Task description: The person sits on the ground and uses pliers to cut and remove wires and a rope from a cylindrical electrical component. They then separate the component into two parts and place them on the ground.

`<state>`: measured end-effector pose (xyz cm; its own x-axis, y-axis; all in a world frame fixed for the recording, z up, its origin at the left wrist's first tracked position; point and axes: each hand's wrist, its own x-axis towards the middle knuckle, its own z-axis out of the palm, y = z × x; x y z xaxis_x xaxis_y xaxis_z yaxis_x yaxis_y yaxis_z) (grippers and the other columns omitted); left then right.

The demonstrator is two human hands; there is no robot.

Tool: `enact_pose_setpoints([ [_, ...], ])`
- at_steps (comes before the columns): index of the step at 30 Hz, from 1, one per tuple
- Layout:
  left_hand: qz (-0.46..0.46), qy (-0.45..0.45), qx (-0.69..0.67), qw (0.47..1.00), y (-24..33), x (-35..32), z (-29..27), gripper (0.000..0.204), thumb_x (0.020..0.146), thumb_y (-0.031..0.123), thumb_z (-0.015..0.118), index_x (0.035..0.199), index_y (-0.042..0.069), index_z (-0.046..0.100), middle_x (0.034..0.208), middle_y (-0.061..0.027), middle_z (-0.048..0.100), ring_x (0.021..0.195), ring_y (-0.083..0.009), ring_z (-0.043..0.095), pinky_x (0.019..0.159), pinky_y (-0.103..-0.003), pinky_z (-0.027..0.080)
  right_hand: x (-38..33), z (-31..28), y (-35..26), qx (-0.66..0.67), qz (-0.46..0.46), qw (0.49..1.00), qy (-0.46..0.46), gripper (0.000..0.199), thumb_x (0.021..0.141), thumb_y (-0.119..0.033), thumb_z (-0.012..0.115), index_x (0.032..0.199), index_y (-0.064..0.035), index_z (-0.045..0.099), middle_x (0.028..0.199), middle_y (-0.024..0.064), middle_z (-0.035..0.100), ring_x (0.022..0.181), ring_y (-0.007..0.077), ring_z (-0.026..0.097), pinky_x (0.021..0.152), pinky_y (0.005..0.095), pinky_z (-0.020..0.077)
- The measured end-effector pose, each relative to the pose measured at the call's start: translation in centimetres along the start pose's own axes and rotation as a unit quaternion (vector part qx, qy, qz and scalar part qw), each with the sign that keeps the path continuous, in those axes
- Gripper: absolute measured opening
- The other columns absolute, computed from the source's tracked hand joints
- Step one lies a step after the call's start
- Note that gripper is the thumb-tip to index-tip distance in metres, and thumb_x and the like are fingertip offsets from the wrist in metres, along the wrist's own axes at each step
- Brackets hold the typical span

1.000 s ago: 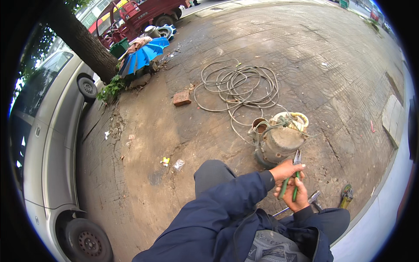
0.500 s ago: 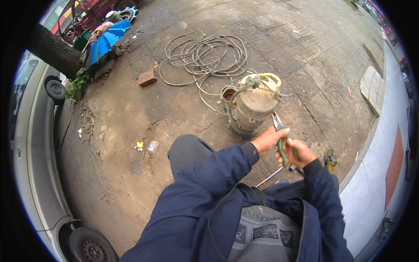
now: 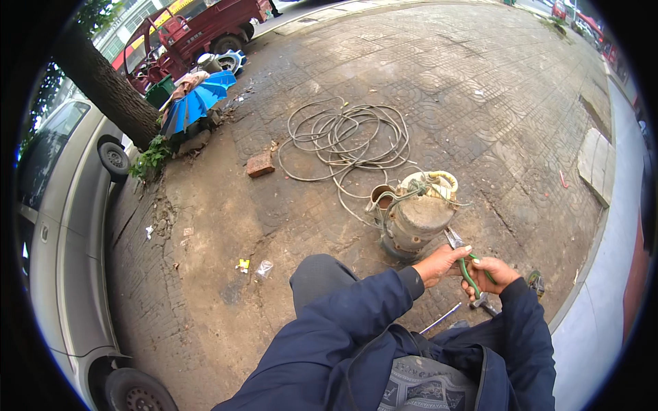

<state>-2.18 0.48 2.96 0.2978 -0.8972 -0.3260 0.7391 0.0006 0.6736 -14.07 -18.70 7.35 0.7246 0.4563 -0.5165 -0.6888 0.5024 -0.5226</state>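
A pair of green-handled pliers (image 3: 463,259) sits between both hands, jaws pointing up toward a rusty old pump (image 3: 416,215). My left hand (image 3: 444,262) grips the pliers near the jaws and one handle. My right hand (image 3: 491,272) closes around the other green handle. The pump stands upright on the paved ground just beyond my hands, with a coiled grey cable (image 3: 346,140) trailing from its top. My dark blue sleeves and one knee fill the lower middle.
A metal rod (image 3: 441,318) and a small tool (image 3: 535,279) lie on the ground by my hands. A brick (image 3: 260,164) lies left of the cable. A silver car (image 3: 62,226) is parked on the left, beside a tree trunk (image 3: 110,89), a blue umbrella (image 3: 194,103) and a red vehicle (image 3: 205,27).
The view swung left then back while I looked around. Both hands kept hold of the pliers beside the pump throughout.
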Motion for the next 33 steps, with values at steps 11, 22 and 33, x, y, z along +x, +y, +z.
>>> enact_pose_setpoints([
  [11, -0.079, 0.052, 0.112, 0.989, 2.5, -1.8, -3.5, 0.043, 0.107, 0.040, 0.063, 0.123, -0.001, 0.065, 0.108, -0.0144, 0.076, 0.076, -0.0177, 0.070, 0.064, -0.033, 0.060, 11.0, 5.5, 13.1, 0.262, -0.276, 0.925, 0.003, 0.031, 0.107, -0.038, 0.053, 0.102, -0.0090, 0.063, 0.104, 0.0179, 0.071, 0.095, 0.0341, 0.068, 0.090, 0.0532, 0.0537],
  [22, 0.050, -0.004, 0.030, 0.998, -0.7, 0.4, 0.1, 0.044, 0.105, 0.041, 0.067, 0.117, -0.002, 0.072, 0.106, -0.0122, 0.074, 0.096, -0.0185, 0.070, 0.097, -0.037, 0.055, 0.1, -2.7, 0.6, -0.007, 0.014, 1.000, 0.022, 0.033, 0.105, -0.040, 0.059, 0.106, -0.0081, 0.065, 0.108, 0.0208, 0.073, 0.084, 0.0272, 0.073, 0.081, 0.0528, 0.0616],
  [33, -0.019, 0.073, 0.091, 0.993, 1.8, -1.7, -1.8, 0.055, 0.105, 0.041, 0.068, 0.128, -0.009, 0.061, 0.122, -0.0229, 0.071, 0.111, -0.0277, 0.072, 0.098, -0.043, 0.060, 8.0, 4.1, 10.6, 0.231, -0.213, 0.949, -0.033, 0.033, 0.105, -0.039, 0.054, 0.098, -0.0085, 0.065, 0.110, 0.0213, 0.072, 0.097, 0.0368, 0.071, 0.092, 0.0584, 0.0568],
])
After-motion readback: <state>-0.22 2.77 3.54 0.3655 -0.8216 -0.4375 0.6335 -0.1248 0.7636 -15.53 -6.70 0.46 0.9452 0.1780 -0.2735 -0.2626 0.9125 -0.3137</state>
